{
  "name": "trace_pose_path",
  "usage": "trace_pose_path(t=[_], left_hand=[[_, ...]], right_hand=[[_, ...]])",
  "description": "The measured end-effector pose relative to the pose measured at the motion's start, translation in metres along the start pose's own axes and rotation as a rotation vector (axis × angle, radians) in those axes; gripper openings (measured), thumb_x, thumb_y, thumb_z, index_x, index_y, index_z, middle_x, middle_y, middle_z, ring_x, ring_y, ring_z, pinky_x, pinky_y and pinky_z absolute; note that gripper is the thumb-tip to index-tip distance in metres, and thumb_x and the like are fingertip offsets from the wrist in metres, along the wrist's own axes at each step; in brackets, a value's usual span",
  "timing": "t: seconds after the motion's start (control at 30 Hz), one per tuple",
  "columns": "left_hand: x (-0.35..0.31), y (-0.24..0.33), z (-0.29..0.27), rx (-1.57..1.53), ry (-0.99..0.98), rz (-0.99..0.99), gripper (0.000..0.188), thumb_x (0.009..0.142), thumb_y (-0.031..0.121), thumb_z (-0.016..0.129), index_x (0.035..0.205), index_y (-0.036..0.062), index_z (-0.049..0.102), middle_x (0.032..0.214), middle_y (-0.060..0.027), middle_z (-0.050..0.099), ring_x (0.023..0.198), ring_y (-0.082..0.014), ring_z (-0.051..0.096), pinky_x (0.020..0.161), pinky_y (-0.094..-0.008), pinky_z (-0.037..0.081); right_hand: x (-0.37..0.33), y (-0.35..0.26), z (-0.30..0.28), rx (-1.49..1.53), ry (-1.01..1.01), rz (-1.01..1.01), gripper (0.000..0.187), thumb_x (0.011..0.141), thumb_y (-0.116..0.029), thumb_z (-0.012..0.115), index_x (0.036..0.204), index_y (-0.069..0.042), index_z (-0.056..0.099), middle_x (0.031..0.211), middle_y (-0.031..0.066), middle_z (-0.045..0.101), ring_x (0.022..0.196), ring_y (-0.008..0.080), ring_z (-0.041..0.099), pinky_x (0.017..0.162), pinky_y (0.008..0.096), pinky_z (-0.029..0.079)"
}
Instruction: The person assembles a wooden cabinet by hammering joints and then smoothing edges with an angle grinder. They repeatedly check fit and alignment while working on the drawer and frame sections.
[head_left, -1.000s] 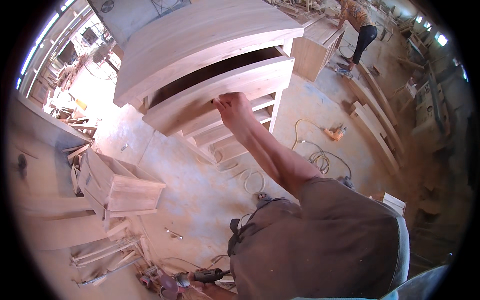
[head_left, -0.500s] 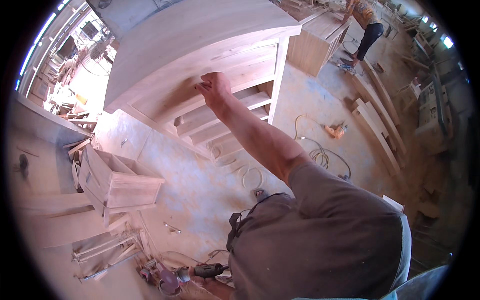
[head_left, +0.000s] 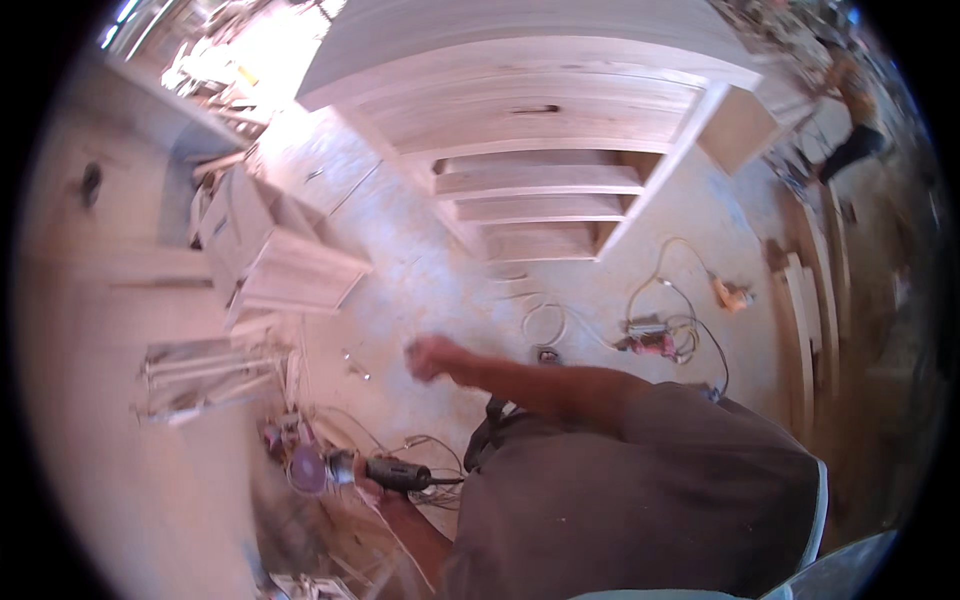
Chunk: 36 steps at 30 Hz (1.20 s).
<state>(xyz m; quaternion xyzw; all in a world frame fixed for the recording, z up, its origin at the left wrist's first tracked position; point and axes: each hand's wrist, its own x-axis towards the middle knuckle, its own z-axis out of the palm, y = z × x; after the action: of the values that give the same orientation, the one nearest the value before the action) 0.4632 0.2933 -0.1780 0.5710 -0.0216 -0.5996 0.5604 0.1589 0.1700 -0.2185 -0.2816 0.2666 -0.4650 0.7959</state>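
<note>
At the lower left, my left hand point(head_left: 370, 488) is wrapped round a dark angle grinder point(head_left: 398, 474) with a round purplish disc point(head_left: 308, 470) at its far end. My right hand point(head_left: 434, 358) hangs over the floor at mid-picture, apart from the furniture. Its fingers look curled but are smeared by motion, and I see nothing in them. Beyond it stands a pale bare-wood chest point(head_left: 520, 58). Its top drawer front point(head_left: 500, 118) is in place and has a dark slot in the middle. Below that are open bays with wooden rails point(head_left: 540, 181).
A small wooden cabinet point(head_left: 300, 272) leans at the left, near a wooden frame point(head_left: 215, 378). An orange power tool point(head_left: 733, 296), a reddish tool point(head_left: 655, 345) and looped cords lie on the floor. Long boards point(head_left: 803, 320) lie at the right. A co-worker point(head_left: 855, 110) stands at the far right.
My right hand has left the chest's drawer front and drawn back toward me over the floor. The view has turned, so the chest sits farther right. The grinder stays in my left hand.
</note>
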Motion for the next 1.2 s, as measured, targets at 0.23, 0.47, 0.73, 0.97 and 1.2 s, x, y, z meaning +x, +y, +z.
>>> trace_pose_path(t=[0.23, 0.47, 0.73, 0.97, 1.2], left_hand=[[-0.005, -0.002, 0.057, 0.032, 0.005, 0.037, 0.046, 0.090, 0.044, 0.071, 0.092, 0.0006, 0.056, 0.074, -0.0100, 0.059, 0.064, -0.0251, 0.061, 0.060, -0.0388, 0.054], [0.046, -0.003, 0.068, 0.060, -0.145, -0.019, 0.059, 0.095, 0.064, 0.055, 0.113, 0.0069, 0.053, 0.082, -0.0144, 0.061, 0.069, -0.0288, 0.062, 0.060, -0.0401, 0.055], [0.070, 0.032, 0.050, 0.031, -0.208, -0.090, 0.061, 0.099, 0.064, 0.045, 0.116, 0.0058, 0.051, 0.087, -0.0159, 0.062, 0.073, -0.0308, 0.063, 0.065, -0.0422, 0.055], [0.101, 0.031, 0.013, 0.021, -0.288, -0.327, 0.058, 0.098, 0.059, 0.052, 0.113, 0.0033, 0.051, 0.087, -0.0161, 0.062, 0.074, -0.0320, 0.064, 0.066, -0.0441, 0.056], [0.090, 0.027, 0.026, 0.005, -0.403, -0.337, 0.066, 0.096, 0.061, 0.056, 0.108, -0.0029, 0.052, 0.089, -0.0174, 0.063, 0.077, -0.0334, 0.065, 0.069, -0.0461, 0.056]], right_hand=[[-0.044, 0.035, 0.112, -0.693, -0.443, 0.389, 0.045, 0.075, -0.037, 0.076, 0.097, 0.001, 0.067, 0.081, 0.0101, 0.067, 0.076, 0.0233, 0.065, 0.072, 0.0356, 0.053], [-0.027, 0.039, 0.140, -0.699, -0.048, 0.493, 0.031, 0.067, -0.021, 0.076, 0.085, 0.000, 0.062, 0.068, 0.0081, 0.062, 0.057, 0.0191, 0.061, 0.050, 0.0336, 0.050], [-0.003, 0.072, 0.184, -0.622, 0.201, 0.464, 0.018, 0.066, -0.015, 0.072, 0.073, -0.003, 0.060, 0.060, 0.0067, 0.056, 0.047, 0.0164, 0.053, 0.040, 0.0322, 0.042], [-0.002, 0.105, 0.198, -0.551, 0.307, 0.442, 0.021, 0.065, -0.014, 0.071, 0.077, -0.002, 0.059, 0.061, 0.0072, 0.056, 0.047, 0.0167, 0.054, 0.040, 0.0320, 0.041], [-0.016, 0.106, 0.196, -0.515, 0.365, 0.417, 0.030, 0.066, -0.015, 0.073, 0.089, -0.001, 0.059, 0.070, 0.0056, 0.059, 0.060, 0.0148, 0.058, 0.054, 0.0305, 0.047]])
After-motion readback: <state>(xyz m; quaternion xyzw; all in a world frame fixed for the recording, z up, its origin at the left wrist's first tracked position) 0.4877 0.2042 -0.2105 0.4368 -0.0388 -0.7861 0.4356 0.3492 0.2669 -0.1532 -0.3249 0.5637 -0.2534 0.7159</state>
